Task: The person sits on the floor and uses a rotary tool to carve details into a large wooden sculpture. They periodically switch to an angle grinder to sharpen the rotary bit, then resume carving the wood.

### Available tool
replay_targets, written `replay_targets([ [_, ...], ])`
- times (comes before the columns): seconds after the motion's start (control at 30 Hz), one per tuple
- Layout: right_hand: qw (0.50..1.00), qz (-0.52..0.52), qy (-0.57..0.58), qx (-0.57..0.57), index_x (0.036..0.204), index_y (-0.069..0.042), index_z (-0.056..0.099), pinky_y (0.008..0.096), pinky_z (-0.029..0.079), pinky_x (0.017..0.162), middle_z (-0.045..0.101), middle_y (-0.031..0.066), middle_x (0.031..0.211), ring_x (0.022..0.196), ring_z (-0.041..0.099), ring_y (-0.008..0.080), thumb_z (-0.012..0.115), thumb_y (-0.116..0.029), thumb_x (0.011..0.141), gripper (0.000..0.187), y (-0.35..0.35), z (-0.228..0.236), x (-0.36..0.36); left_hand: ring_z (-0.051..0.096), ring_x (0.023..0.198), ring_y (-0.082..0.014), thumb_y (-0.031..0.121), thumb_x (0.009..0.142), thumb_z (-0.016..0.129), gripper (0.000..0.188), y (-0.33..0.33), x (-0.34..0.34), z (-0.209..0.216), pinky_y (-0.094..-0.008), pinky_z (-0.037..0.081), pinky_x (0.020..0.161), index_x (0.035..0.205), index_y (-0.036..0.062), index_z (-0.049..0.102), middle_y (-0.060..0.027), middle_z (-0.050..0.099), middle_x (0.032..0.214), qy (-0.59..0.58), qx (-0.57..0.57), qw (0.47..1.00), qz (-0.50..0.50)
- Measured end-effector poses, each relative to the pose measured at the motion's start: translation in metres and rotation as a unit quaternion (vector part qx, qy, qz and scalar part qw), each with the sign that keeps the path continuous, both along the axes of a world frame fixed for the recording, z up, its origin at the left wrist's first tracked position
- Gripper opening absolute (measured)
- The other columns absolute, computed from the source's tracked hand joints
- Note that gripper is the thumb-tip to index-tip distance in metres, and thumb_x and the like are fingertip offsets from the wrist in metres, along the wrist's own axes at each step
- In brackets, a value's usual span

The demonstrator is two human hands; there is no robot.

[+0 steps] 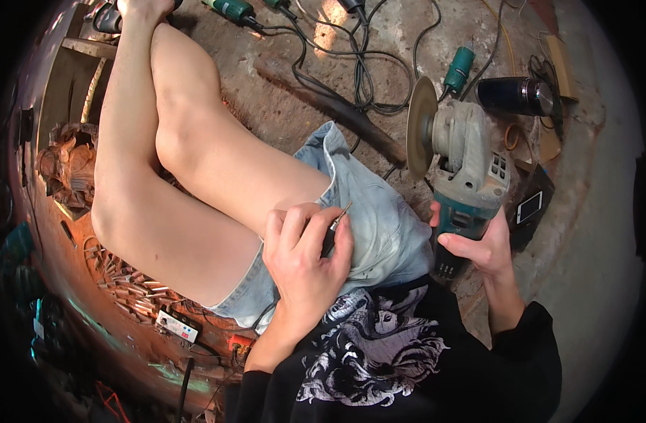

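My right hand [482,247] is wrapped round the dark green body of an angle grinder [471,176], held beside my right hip. Its grey head points away from me, and a thin brownish disc [422,127] is fitted on the left side of it. Over my lap, my left hand [302,247] is closed on a slim dark handpiece [329,242]. A thin metal bit [345,210] sticks out past the thumb and forefinger. The rest of the handpiece is hidden in the palm. Light denim shorts [379,225] lie beneath both hands.
A dark wooden bar [330,109] and tangled black cords [365,77] lie on the floor ahead, near a green power tool [459,69]. A dark flask [513,96] and a phone [529,208] are at right. Left are a carved wooden piece [72,166], several slim tools [129,285] and a power strip [176,326].
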State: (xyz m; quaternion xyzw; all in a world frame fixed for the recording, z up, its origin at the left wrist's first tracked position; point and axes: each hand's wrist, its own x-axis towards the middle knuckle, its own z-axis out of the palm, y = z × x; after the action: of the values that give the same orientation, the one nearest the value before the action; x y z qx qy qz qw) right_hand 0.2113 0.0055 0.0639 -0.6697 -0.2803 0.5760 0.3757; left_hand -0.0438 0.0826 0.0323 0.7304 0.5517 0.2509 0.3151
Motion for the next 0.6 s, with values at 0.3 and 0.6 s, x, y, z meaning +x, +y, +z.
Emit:
replay_targets([
  [0.3,0.998,0.032,0.014,-0.058,0.145,0.004,0.043,0.0353,0.051,0.101,0.063,0.0135,0.129,0.115,0.064,0.019,0.088,-0.007,0.075,0.084,0.012,0.032,0.019,0.056,0.084,-0.0265,0.006,0.08,0.078,0.01,0.007,0.001,-0.012,-0.0384,0.049,0.069,0.09,0.0086,0.075,-0.0056,0.061,0.087,-0.012,0.011,1.0,-0.006],
  [0.6,0.983,0.102,-0.143,-0.05,0.152,0.006,0.038,0.0369,0.044,0.11,0.059,0.0141,0.138,0.127,0.058,0.0222,0.089,-0.015,0.073,0.096,0.013,0.044,0.027,0.056,0.085,-0.0286,0.005,0.08,0.078,0.013,0.005,0.003,-0.013,-0.0401,0.048,0.073,0.092,0.0077,0.074,-0.0074,0.06,0.09,-0.005,0.006,1.0,-0.008],
])
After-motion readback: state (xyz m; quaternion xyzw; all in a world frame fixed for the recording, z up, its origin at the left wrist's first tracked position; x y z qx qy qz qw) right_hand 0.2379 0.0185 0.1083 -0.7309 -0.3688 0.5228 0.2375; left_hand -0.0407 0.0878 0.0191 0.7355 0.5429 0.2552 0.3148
